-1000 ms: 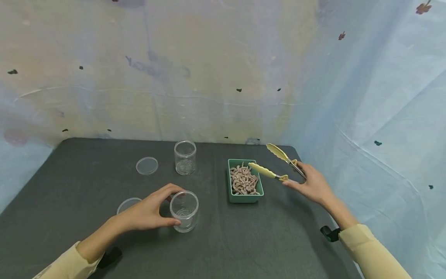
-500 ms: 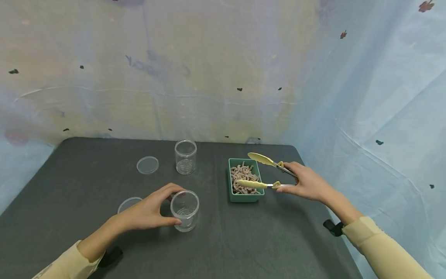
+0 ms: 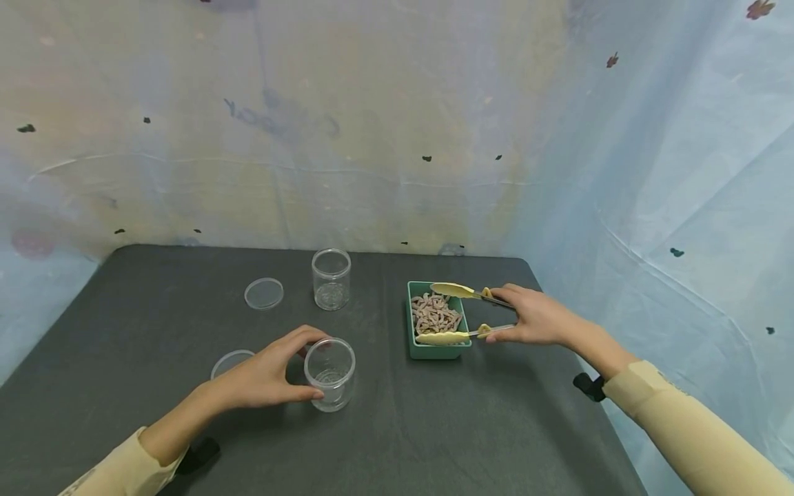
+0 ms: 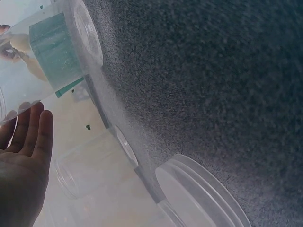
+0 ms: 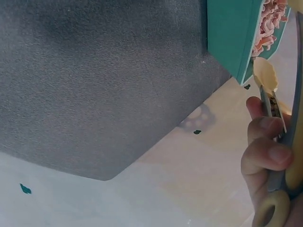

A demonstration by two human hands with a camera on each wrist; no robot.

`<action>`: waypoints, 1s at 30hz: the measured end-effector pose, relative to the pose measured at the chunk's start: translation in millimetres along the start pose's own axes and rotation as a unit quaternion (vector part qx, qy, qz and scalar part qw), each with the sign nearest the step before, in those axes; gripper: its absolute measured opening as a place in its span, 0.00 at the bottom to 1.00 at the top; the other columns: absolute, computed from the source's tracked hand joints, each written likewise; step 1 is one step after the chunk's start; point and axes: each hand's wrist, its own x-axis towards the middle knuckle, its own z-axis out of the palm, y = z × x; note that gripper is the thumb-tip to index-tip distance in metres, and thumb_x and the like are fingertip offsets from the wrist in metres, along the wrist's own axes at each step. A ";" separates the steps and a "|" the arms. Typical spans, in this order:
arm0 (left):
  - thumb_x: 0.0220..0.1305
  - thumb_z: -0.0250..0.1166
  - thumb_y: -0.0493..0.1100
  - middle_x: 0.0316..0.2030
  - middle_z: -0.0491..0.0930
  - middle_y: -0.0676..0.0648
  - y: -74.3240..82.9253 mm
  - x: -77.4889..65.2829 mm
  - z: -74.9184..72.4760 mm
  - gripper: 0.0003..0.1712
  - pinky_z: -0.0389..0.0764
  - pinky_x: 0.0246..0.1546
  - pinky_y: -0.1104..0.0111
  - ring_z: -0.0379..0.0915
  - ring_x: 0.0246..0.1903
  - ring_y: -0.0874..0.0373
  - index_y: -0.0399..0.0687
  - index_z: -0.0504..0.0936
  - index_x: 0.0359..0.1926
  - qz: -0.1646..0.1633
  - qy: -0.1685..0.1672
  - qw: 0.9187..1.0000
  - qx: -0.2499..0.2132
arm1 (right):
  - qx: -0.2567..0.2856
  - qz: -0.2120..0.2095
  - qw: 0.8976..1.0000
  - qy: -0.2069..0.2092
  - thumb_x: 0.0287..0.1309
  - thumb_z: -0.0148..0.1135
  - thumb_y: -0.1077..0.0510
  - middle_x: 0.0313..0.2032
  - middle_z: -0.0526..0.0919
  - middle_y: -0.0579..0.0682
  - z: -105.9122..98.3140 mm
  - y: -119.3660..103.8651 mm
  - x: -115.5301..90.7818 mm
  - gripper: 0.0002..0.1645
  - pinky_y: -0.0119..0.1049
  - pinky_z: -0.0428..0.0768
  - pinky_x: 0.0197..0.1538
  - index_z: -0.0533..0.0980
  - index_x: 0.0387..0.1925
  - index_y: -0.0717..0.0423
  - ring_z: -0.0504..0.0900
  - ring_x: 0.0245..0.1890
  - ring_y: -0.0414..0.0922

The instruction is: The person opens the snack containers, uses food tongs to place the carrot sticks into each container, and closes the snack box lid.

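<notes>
My left hand (image 3: 273,372) holds the near clear jar (image 3: 335,393) upright on the dark table, thumb at its front and fingers behind it. The jar looks empty. In the left wrist view the fingers (image 4: 43,135) lie along the clear wall. My right hand (image 3: 536,317) grips metal tongs with yellow scalloped tips (image 3: 443,338). Their arms are spread apart over a green rectangular box (image 3: 434,353), one tip near its far rim, the other near its front rim. Inside lie many small pinkish-brown curled strips (image 3: 434,313); nothing shows between the tips.
A second clear jar (image 3: 331,289) stands farther back, with a round clear lid (image 3: 263,293) lying to its left. Another lid (image 3: 231,359) is partly hidden behind my left hand. A pale patterned sheet (image 3: 372,124) hangs behind the table and along its right side.
My right hand has brought the tongs leftward and down, from the box's right side to over its strips. The gap between the tips has narrowed slightly. My left hand and the jar stay put.
</notes>
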 end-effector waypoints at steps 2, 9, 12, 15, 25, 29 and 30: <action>0.58 0.79 0.59 0.63 0.74 0.51 0.0 0.0 0.2 0.45 0.80 0.55 0.62 0.76 0.57 0.52 0.55 0.70 0.71 0.000 -0.001 1.000 0.001 | -0.004 0.002 1.000 -0.011 0.56 0.75 0.32 0.62 0.78 0.64 -1.6 -0.5 2.0 0.55 0.58 0.83 0.51 0.70 0.71 0.66 0.83 0.54 0.59; 0.58 0.79 0.60 0.63 0.74 0.51 -0.2 0.4 0.5 0.44 0.80 0.55 0.64 0.76 0.57 0.52 0.58 0.70 0.71 -0.003 -0.004 1.000 0.001 | -0.030 0.011 0.998 -0.045 0.56 0.71 0.27 0.63 0.77 0.65 -7.0 -4.2 11.2 0.58 0.60 0.82 0.53 0.70 0.71 0.66 0.81 0.56 0.61; 0.58 0.79 0.59 0.63 0.74 0.51 -0.2 0.4 0.6 0.44 0.80 0.55 0.64 0.76 0.57 0.53 0.57 0.70 0.71 -0.004 -0.002 1.000 0.001 | -0.051 0.009 0.997 -0.054 0.56 0.69 0.25 0.62 0.78 0.63 -8.4 -6.2 15.4 0.59 0.58 0.83 0.50 0.70 0.71 0.65 0.83 0.54 0.59; 0.58 0.79 0.59 0.63 0.74 0.51 0.2 0.5 0.9 0.44 0.80 0.55 0.64 0.76 0.57 0.53 0.58 0.70 0.71 -0.003 -0.002 1.000 0.002 | -0.067 0.005 0.996 -0.064 0.56 0.67 0.23 0.62 0.78 0.62 -7.5 -7.1 18.3 0.58 0.56 0.84 0.48 0.70 0.71 0.63 0.84 0.52 0.58; 0.59 0.79 0.58 0.63 0.73 0.55 1.3 1.0 0.7 0.44 0.79 0.55 0.63 0.75 0.57 0.52 0.59 0.69 0.71 0.001 -0.003 1.000 -0.002 | -0.074 -0.006 0.996 -0.056 0.58 0.66 0.24 0.60 0.80 0.59 -1.7 -4.7 20.8 0.55 0.52 0.85 0.43 0.73 0.70 0.60 0.85 0.48 0.55; 0.59 0.79 0.58 0.62 0.74 0.54 1.5 0.6 0.5 0.44 0.80 0.56 0.62 0.75 0.57 0.52 0.59 0.69 0.71 -0.002 -0.004 1.000 -0.001 | -0.076 -0.014 0.996 -0.044 0.59 0.67 0.25 0.60 0.80 0.60 -2.0 -4.1 19.9 0.52 0.52 0.85 0.42 0.74 0.69 0.60 0.85 0.47 0.55; 0.58 0.79 0.58 0.62 0.74 0.52 1.6 0.6 0.6 0.44 0.80 0.56 0.62 0.75 0.57 0.52 0.58 0.70 0.71 -0.002 -0.004 1.000 -0.002 | -0.077 -0.015 0.996 -0.042 0.59 0.67 0.26 0.60 0.80 0.59 -2.1 -4.0 19.6 0.52 0.52 0.85 0.42 0.74 0.69 0.59 0.86 0.47 0.54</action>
